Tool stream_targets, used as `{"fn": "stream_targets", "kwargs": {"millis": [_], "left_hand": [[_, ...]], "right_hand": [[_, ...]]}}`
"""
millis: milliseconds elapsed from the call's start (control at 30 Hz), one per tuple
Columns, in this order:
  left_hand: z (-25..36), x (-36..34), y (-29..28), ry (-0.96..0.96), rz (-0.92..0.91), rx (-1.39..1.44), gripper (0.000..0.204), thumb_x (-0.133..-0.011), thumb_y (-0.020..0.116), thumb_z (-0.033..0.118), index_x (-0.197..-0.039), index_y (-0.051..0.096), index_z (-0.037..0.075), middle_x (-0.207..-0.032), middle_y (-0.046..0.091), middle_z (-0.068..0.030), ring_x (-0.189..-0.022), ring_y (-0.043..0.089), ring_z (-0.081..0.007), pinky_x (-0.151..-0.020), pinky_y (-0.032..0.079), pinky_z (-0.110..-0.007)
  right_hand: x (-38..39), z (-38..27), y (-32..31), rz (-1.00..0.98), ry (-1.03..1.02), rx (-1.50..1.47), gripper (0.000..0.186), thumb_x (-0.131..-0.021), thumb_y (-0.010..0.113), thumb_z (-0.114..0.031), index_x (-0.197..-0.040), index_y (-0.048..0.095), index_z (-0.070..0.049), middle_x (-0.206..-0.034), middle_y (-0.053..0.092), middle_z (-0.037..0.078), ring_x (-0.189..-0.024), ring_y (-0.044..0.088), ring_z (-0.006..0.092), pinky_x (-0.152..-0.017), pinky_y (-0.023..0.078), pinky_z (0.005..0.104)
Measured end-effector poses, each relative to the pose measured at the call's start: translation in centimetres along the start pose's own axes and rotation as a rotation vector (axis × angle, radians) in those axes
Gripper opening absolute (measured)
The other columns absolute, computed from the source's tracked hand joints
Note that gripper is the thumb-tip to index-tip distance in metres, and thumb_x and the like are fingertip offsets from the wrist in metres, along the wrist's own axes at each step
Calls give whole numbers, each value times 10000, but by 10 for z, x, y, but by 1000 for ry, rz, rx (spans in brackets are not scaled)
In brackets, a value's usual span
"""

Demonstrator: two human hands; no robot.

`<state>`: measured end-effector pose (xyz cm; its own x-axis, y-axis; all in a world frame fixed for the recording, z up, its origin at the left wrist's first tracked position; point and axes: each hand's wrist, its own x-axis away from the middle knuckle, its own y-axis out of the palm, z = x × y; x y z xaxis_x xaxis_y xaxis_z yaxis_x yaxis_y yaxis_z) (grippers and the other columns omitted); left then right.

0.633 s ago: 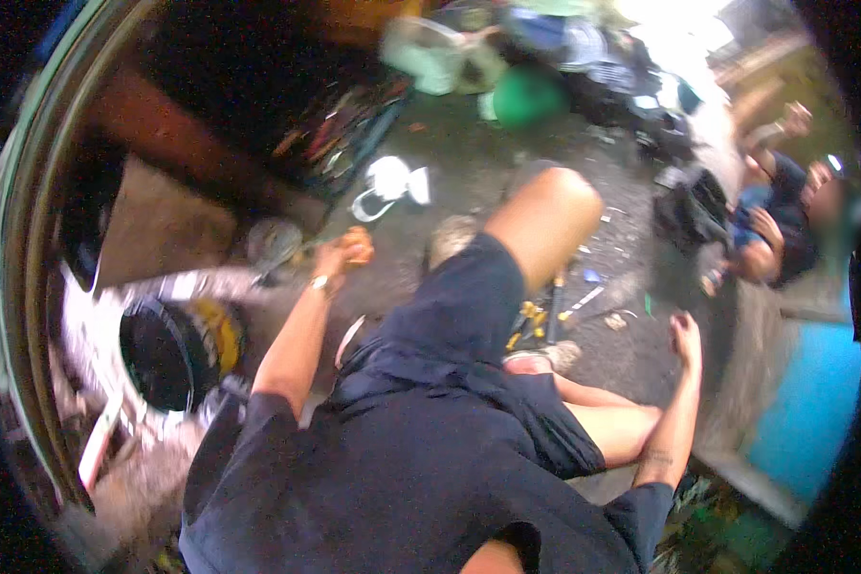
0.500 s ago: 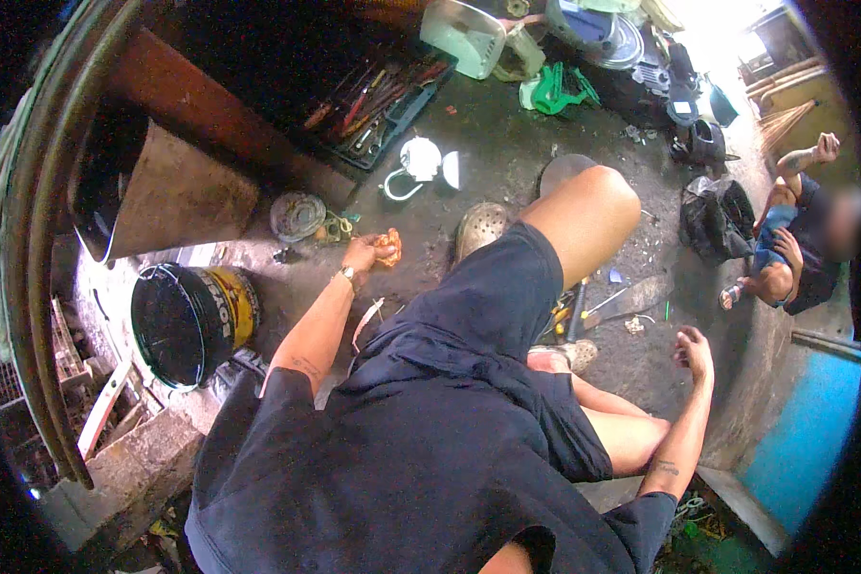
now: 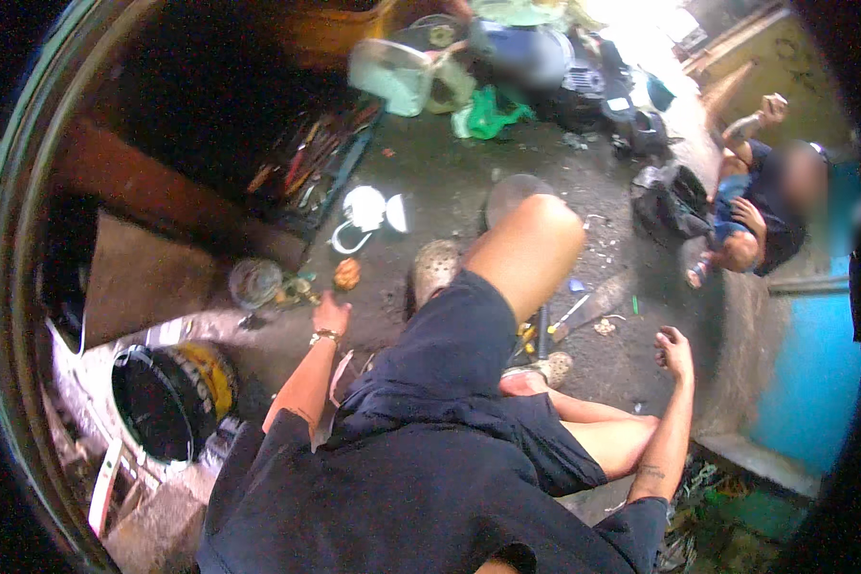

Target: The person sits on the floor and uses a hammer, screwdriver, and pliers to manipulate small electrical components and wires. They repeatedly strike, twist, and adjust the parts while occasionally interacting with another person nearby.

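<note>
My left hand point(image 3: 331, 316) is over the floor with its fingers apart, holding nothing that I can see; motion blurs it a little. Just beyond its fingertips lies an orange crumpled rag-like wad point(image 3: 346, 274), apart from the hand. A round clear container point(image 3: 255, 283) and small yellowish bits point(image 3: 297, 290) lie to the left of the wad. Farther off is a white rounded plastic piece point(image 3: 364, 208) with a curved loop. My right hand point(image 3: 674, 352) hangs beside my right knee, empty, its fingers loosely curled and not closed.
A black-and-yellow bucket point(image 3: 174, 402) stands at left. Tools fill a dark tray point(image 3: 320, 163). Yellow- and black-handled tools point(image 3: 543, 330) lie by my foot. Plastic parts point(image 3: 392, 77) and a green piece point(image 3: 496, 113) sit at the back; a black bag point(image 3: 674, 199) lies near a seated person point(image 3: 780, 206).
My left hand has let go of the orange wad, which now lies on the floor, and has drawn back toward me. The view has shifted; my right hand keeps much the same pose.
</note>
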<state>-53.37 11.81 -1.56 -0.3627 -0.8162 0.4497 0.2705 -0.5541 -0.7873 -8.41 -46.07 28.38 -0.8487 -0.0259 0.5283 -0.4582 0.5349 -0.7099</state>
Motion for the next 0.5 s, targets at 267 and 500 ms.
{"fn": "stream_targets", "kwargs": {"millis": [267,500], "left_hand": [[34,-60,64,130,103,-265,525,-826,759,205,-1286,553,59,-1296,557,-201,-1216,551,-350,-1037,444,-434],[6,-141,65,-101,5,453,762,-787,794,272,-1387,430,-23,-1368,529,-243,-1227,542,-386,-1029,450,-459]], "right_hand": [[8,3,-3,74,-64,140,437,-905,694,-316,-1265,620,-81,-1109,706,129,-869,694,194,-714,576,334],[6,-27,0,90,-19,227,452,-905,683,-337,-1285,618,-100,-1074,718,100,-743,687,180,-693,569,342]]}}
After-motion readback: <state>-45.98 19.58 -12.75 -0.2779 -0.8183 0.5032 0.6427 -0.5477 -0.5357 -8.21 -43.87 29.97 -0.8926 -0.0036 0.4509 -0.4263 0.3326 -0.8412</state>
